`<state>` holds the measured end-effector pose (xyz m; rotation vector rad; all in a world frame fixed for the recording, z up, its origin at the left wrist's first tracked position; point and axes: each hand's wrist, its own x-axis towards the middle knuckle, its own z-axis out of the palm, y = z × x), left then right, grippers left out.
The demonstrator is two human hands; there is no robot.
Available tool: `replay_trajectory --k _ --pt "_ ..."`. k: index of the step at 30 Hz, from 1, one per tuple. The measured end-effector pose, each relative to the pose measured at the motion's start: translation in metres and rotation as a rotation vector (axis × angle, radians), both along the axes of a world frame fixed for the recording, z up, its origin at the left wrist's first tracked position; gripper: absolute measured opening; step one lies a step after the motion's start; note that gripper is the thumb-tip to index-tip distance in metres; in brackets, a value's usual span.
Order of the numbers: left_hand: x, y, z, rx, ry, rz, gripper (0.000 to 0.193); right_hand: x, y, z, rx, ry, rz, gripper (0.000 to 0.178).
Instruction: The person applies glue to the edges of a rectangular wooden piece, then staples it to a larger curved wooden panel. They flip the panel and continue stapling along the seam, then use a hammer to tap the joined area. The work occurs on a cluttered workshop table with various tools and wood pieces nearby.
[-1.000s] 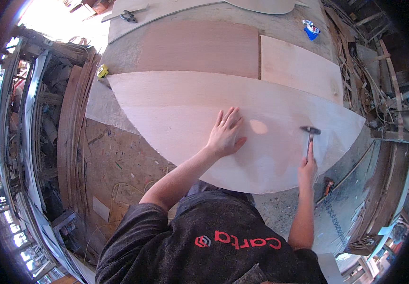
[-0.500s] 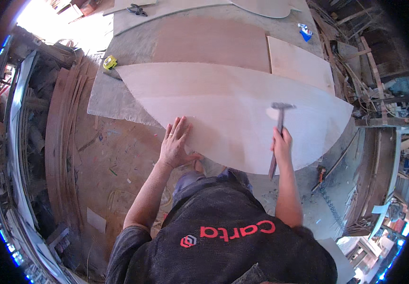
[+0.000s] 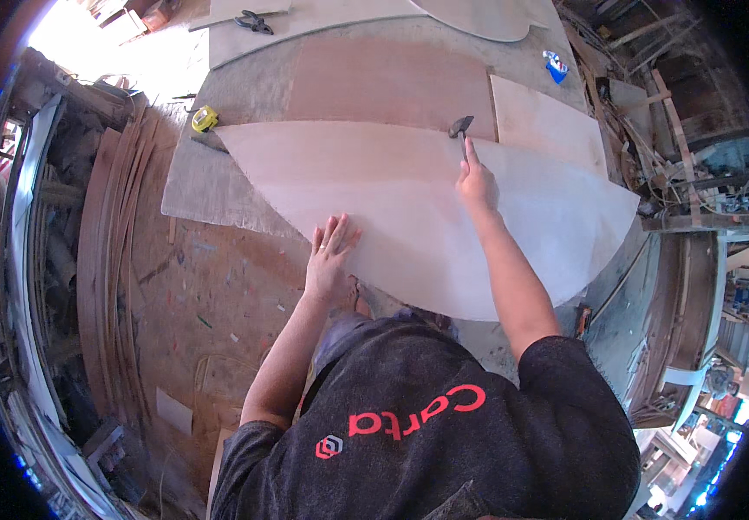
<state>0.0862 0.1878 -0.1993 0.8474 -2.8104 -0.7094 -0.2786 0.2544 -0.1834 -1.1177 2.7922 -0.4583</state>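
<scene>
A large pale plywood sheet [image 3: 392, 191] with a curved near edge lies across the work table in front of me. My left hand [image 3: 331, 260] rests flat on the sheet's near left edge, fingers stretched and apart. In my right hand [image 3: 477, 184] is a hammer [image 3: 460, 130], its head over the sheet's far edge, by the seam between a brown board [image 3: 383, 82] and a lighter board [image 3: 548, 121]. Most of the hammer's handle is hidden by my fingers.
A yellow tape measure [image 3: 204, 119] sits at the table's left edge; black-handled pliers [image 3: 253, 22] lie at the back. A blue-and-white packet [image 3: 556, 68] is at the far right. Long wooden strips [image 3: 106, 260] stand to the left, and scrap wood crowds the right side.
My right hand has carried the hammer forward and left, from above the sheet's middle right to its far edge. The left hand stays on the sheet, nearly unmoved.
</scene>
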Motion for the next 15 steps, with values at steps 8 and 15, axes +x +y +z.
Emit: replay_trajectory --k 8,15 --pt "0.0 0.0 -0.002 -0.042 0.002 -0.013 0.093 -0.017 0.008 0.019 -0.137 -0.019 -0.028 0.058" --pt "0.0 -0.002 -0.009 -0.048 0.06 -0.025 0.091 -0.016 0.033 0.008 -0.033 -0.093 -0.042 0.068"
